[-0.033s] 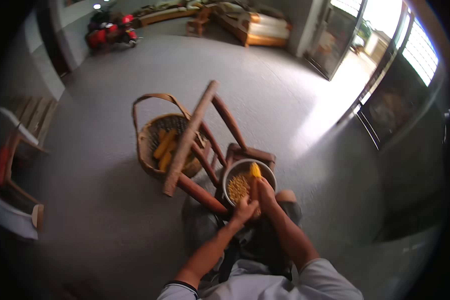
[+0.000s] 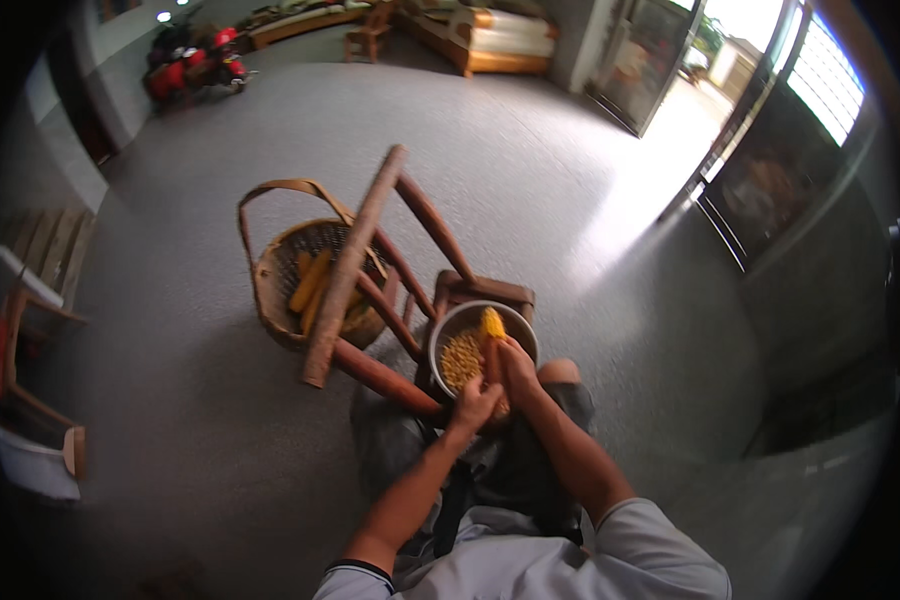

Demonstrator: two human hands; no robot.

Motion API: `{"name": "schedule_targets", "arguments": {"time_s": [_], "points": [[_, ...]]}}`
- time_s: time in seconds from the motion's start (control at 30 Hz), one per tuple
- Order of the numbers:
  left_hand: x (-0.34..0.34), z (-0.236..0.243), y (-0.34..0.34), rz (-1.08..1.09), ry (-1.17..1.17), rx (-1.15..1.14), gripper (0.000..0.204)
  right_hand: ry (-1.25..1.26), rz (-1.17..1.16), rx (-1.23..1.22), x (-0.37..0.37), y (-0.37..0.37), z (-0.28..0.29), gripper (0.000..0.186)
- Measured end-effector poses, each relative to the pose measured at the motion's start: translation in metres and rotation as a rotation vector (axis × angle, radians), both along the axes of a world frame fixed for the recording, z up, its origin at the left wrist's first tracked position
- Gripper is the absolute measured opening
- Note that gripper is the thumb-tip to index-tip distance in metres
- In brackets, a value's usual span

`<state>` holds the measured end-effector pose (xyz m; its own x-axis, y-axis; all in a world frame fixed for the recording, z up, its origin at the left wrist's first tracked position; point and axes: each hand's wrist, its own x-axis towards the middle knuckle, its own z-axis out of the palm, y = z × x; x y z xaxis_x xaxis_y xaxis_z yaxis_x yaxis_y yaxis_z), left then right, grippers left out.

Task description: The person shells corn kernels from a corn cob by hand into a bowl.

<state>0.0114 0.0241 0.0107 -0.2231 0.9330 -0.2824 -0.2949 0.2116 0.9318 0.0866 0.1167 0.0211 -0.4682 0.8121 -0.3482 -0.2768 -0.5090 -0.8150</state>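
Cob point(image 2: 493, 324): held over the bowl point(image 2: 522, 332), yellow tip forward.
Right hand point(image 2: 517, 367): fingers wrapped round the cob.
Left hand point(image 2: 477, 402): fingers curled at the cob's near end; cannot tell whether pinching.
Kernels point(image 2: 460, 362): loose in the bowl; could spill if nudged by the knee point(image 2: 560, 372) or tipped by uneven pressure.
Chair point(image 2: 356, 264): bars crossing before the basket point(image 2: 268, 292), partly blocking access to other cobs point(image 2: 313, 283).
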Motion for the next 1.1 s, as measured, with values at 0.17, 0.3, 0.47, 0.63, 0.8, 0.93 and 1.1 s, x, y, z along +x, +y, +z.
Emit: {"name": "schedule_targets", "arguments": {"time_s": [0.17,0.3,0.47,0.63,0.8,0.93,1.1], "points": [[-0.003,0.004,0.004,-0.036,-0.123,0.015,0.029,0.154,0.001,-0.127,0.004,0.009,-0.009,0.027],[0.003,-0.003,0.003,-0.048,-0.104,0.011,0.032,0.21,0.005,-0.161,0.012,0.008,-0.014,0.027],[0.006,-0.013,0.002,-0.074,-0.009,0.023,0.033,0.133,-0.012,-0.146,0.012,0.003,-0.009,0.026],[0.01,-0.014,0.003,-0.046,0.05,0.075,0.034,-0.133,-0.116,-0.02,0.005,0.0,-0.012,0.027],[0.0,-0.012,0.0,-0.051,0.039,0.017,0.033,-0.015,-0.066,0.003,-0.005,0.0,-0.015,0.021],[0.003,-0.009,0.004,-0.072,0.007,0.044,0.033,-0.049,-0.07,0.034,0.0,0.005,-0.01,0.018],[0.008,-0.002,0.0,-0.091,0.05,0.08,0.033,-0.095,-0.055,0.042,0.006,0.002,0.01,0.016]]}}
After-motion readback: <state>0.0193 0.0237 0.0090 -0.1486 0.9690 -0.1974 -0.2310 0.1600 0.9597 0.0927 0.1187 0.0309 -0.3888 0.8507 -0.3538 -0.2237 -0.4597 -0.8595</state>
